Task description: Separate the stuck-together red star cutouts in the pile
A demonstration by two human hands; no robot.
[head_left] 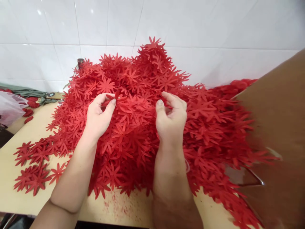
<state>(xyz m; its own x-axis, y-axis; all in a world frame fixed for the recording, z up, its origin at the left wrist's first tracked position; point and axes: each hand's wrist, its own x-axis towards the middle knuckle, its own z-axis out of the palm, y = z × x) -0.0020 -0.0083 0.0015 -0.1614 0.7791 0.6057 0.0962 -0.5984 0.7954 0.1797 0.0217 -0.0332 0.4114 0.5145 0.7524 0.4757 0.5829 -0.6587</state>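
Observation:
A big heap of red flower-shaped fabric cut-outs (143,95) covers the pale table (28,133), piled against the white tiled wall. My left hand (98,116) is on the heap's left-centre, thumb and fingers pinched on a red cut-out (114,96). My right hand (170,119) rests on the middle of the heap with its fingers curled and pinched together; a thin red piece seems to be between them, but I cannot make it out.
Loose red cut-outs (33,178) lie scattered at the table's left front. A brown cardboard flap (278,133) rises at the right. A clear plastic bag (9,108) and green cloth (28,93) sit at the far left. Red dust marks the table's front edge.

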